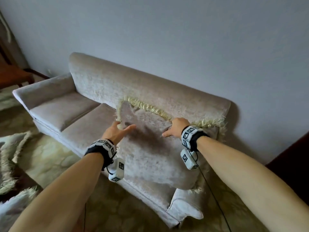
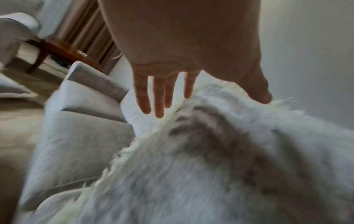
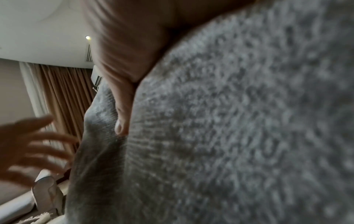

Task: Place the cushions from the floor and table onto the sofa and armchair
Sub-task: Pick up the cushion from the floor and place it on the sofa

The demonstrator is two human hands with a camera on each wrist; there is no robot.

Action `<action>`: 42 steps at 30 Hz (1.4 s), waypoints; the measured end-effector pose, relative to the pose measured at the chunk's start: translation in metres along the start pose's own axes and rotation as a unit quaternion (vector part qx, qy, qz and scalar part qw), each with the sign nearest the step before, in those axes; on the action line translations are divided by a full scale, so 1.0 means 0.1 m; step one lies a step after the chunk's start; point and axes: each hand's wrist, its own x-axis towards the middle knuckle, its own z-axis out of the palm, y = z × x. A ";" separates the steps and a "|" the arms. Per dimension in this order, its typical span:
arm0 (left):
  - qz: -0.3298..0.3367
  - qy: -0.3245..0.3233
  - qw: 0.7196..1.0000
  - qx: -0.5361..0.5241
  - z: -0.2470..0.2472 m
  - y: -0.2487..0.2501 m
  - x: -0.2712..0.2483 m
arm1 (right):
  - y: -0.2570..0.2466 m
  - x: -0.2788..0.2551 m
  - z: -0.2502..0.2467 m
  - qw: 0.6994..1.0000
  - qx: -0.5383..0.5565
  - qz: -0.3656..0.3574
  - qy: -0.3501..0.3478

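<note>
A beige cushion [image 1: 150,156] with a yellowish fringe leans against the backrest at the right end of the beige sofa [image 1: 78,113]. My right hand [image 1: 170,128] grips its top edge, fingers curled over the fringe and thumb [image 3: 122,121] pressed into the front. My left hand [image 1: 125,125] is open with fingers spread, right at the cushion's upper left corner. In the left wrist view its fingers [image 2: 159,98] are straight above the fringe of the cushion [image 2: 210,166]. The cushion [image 3: 229,121] fills the right wrist view.
Two more fringed cushions [image 1: 11,156] [image 1: 16,203] lie at the lower left over a dark surface. A wooden piece of furniture [image 1: 15,76] stands beyond the sofa's left arm. Dark furniture [image 1: 294,164] is at the right. The sofa's left and middle seats hold nothing.
</note>
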 end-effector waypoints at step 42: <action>0.304 -0.288 0.744 0.521 1.89 1.13 4.08 | 1.28 3.48 0.84 0.981 -0.042 0.089 -0.168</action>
